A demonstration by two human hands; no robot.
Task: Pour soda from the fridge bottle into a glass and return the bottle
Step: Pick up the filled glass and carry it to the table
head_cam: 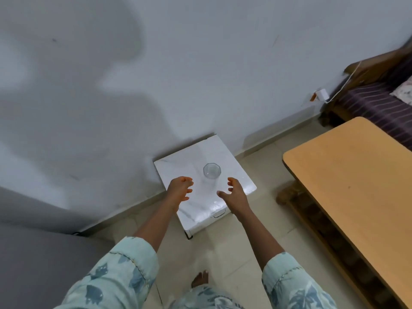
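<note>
Sleeves (pixel 124 275) of pale green cloth with a blue leaf print come first, and a bare foot (pixel 200 278) stands on the tiled floor (pixel 245 253) between them. Further out, both forearms reach forward over a small white table (pixel 234 157) that stands against the grey wall (pixel 200 74). The left hand (pixel 179 191) and the right hand (pixel 234 194) both hang with fingers spread and loosely curled, holding nothing. The empty glass (pixel 211 171) stands upright on the white table, just beyond the two hands and between them, and neither hand touches it. A grey surface (pixel 33 253) at the near left may be the fridge, but I cannot tell this for sure. No bottle is in view. To the right there is a wooden table (pixel 347 175), and beyond it a striped sofa (pixel 379 103) near a white wall plug (pixel 321 94).

I judge that the glass is now ready and the bottle is not yet fetched. The next move calls for turning away from the glass, opening the fridge and taking the soda bottle with a firm grip.
</note>
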